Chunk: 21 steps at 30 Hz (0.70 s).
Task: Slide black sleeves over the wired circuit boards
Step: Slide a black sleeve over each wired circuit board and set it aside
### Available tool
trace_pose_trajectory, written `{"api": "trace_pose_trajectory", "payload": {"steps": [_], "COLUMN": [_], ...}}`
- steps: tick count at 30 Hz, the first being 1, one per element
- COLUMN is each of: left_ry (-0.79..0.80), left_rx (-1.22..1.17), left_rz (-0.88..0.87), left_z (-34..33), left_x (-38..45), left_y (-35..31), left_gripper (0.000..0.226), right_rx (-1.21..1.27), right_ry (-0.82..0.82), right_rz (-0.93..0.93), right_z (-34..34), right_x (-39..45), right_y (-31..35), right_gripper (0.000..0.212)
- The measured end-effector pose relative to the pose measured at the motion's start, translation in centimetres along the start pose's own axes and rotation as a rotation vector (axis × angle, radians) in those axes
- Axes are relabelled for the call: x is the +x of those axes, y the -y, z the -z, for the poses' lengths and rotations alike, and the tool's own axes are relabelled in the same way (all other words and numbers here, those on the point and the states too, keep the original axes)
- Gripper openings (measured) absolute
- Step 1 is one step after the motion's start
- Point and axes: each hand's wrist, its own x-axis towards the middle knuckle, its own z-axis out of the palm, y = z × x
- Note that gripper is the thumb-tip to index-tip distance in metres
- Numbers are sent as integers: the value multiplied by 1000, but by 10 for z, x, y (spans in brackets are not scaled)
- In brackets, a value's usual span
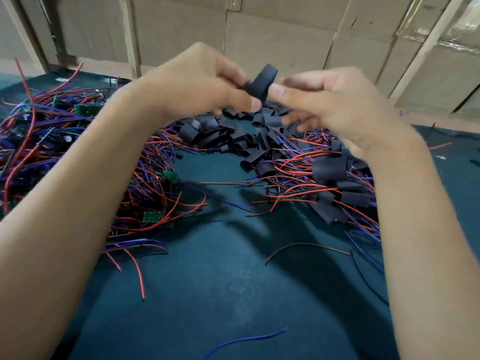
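Note:
Both hands are raised above the table, holding one black sleeve between them. My left hand pinches its left end with thumb and fingers. My right hand meets it from the right, thumb tip against the sleeve; motion blur hides the exact grip. Below them lies a heap of loose black sleeves. Bare green circuit boards with red and purple wires are piled at the left. Boards with sleeves on them lie at the right.
The dark green table mat has stray red, brown and blue wire pieces on it in front. Cardboard boxes form a wall along the table's far edge. Wire tangles reach to both forearms.

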Motion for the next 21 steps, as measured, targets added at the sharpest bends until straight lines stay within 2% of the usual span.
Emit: {"api": "trace_pose_trajectory", "payload": {"steps": [2,5,7,10,13,16,19,21], "left_ry": [36,71,88,163,320,550,609,585], "left_rx": [-12,14,29,121,536,735,977,983], "left_rz": [-35,-77,-88,-55,209,566,572,553], "left_z": [-2,-7,-7,4,19,14,0,-6], "left_x": [-2,-4,-5,0,3,2,6,7], "left_y": [-8,-13,-14,-7,17,47,60,63], "left_gripper": [20,19,21,27,37,49,42,30], "right_rx": [157,262,237,171,183,161,135,120], "right_ry": [-4,65,66,-34,-93,-118,-149,-175], "right_rz": [53,99,105,128,121,94,68,63], "right_z": [-4,-6,-8,-9,-7,-2,4,8], "right_x": [3,2,2,4,3,1,-1,-2], "right_y": [1,4,4,3,5,6,6,6], "right_gripper": [18,28,30,25,15,14,16,18]}}
